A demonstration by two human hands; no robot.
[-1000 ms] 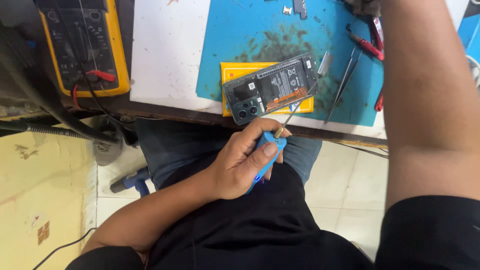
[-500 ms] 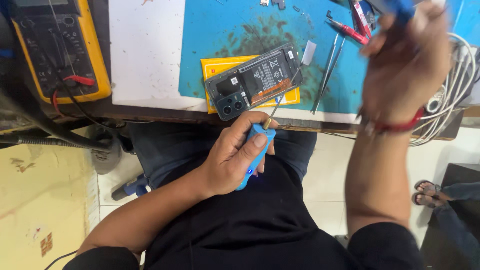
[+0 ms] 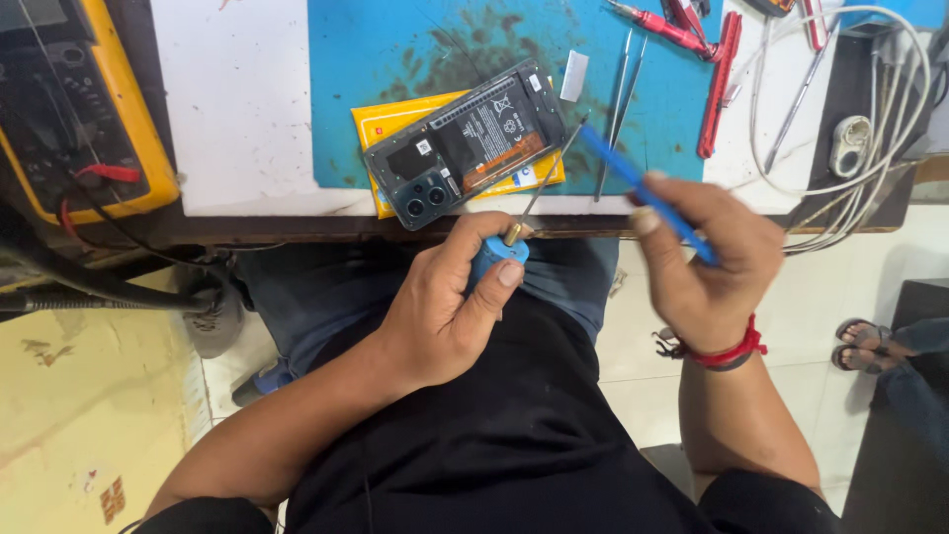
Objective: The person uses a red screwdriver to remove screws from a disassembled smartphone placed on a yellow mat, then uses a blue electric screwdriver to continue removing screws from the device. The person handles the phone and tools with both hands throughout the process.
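Holding a blue-handled screwdriver [image 3: 497, 259] in our left hand [image 3: 445, 316], fingers closed round it | right hand [image 3: 707, 262] pinches a thin blue tool [image 3: 643, 188] | opened phone [image 3: 465, 143] centre frame on table [image 3: 237, 99] edge: light, fragile, slippery; hold by its side rims.

Blue mat [image 3: 395, 59], yellow meter [image 3: 109, 109], blue-handled screwdriver [image 3: 497, 254], red wristband [image 3: 727, 354]

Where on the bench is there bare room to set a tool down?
The white sheet is bare between the yellow meter and the blue mat. The mat's upper left, above the opened phone, is bare too. To the right it is crowded: tweezers, red-handled tools and white cables.
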